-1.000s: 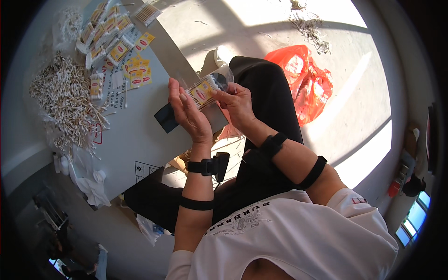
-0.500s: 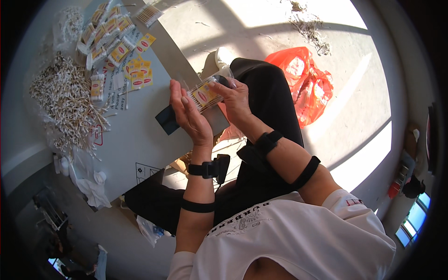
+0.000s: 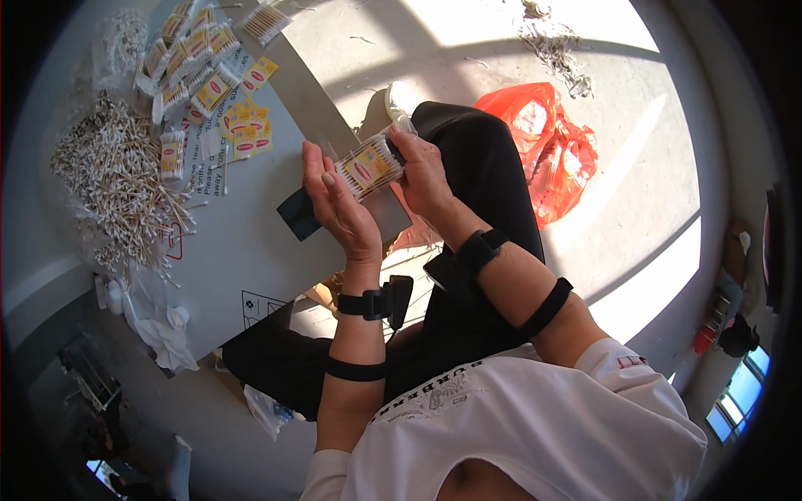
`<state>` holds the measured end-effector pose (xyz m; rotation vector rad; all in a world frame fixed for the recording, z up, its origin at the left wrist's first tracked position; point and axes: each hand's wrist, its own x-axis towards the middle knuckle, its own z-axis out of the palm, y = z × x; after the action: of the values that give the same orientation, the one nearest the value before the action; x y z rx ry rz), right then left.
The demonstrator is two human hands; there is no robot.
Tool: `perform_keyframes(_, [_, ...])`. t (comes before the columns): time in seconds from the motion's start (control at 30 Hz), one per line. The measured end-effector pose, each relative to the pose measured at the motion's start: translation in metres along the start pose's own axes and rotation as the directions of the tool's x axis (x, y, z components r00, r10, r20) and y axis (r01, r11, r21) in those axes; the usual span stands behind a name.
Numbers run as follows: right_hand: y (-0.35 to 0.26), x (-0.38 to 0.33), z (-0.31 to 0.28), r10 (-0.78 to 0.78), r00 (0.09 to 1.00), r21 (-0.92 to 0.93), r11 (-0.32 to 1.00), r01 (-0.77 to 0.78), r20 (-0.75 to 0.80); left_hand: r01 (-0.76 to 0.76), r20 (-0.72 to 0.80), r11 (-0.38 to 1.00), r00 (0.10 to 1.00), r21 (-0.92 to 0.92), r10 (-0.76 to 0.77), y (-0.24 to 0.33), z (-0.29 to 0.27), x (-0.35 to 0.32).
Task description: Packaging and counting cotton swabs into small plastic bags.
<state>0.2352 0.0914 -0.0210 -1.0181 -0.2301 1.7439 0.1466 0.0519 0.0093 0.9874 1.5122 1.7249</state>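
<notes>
Both hands hold one clear packet of cotton swabs (image 3: 368, 165) with a yellow and red label, raised above the edge of a grey board (image 3: 242, 242). My left hand (image 3: 338, 204) grips the packet's near end, fingers upright. At the far end, my right hand (image 3: 422, 171) pinches it, thumb on top. A small dark card (image 3: 296, 213) lies on the board just left of my left hand. Black straps circle both wrists and forearms.
A big heap of loose cotton swabs (image 3: 117, 179) covers the board's left part. Several filled packets (image 3: 196, 58) and yellow labels (image 3: 246, 138) lie at its far end. An orange plastic bag (image 3: 547, 142) sits on the concrete floor to the right. Crumpled clear plastic (image 3: 163, 330) hangs off the board's near side.
The packet has been turned slightly between the hands and the right wrist has shifted a little. Nothing was picked up or let go.
</notes>
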Motion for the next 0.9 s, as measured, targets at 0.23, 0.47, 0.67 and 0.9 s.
perform_keyframes(0.23, [0.000,0.003,-0.001,-0.091,0.996,-0.124,0.988,0.090,-0.002,0.000,0.017,1.000,1.000,0.018,0.000,0.001,0.000,0.000])
perform_keyframes(0.47, [-0.013,-0.026,0.012,-0.006,1.000,-0.114,0.993,0.009,0.028,0.007,0.021,1.000,1.000,0.002,-0.007,0.001,-0.003,0.000])
perform_keyframes(0.67, [-0.005,-0.021,0.001,-0.085,0.995,-0.291,0.952,0.097,0.054,-0.004,0.043,1.000,0.999,0.000,0.004,0.000,0.001,0.001])
perform_keyframes(0.9, [-0.003,-0.031,0.006,-0.129,0.987,-0.263,0.953,0.151,0.098,-0.029,0.074,0.998,0.997,0.049,0.025,0.001,-0.003,-0.001])
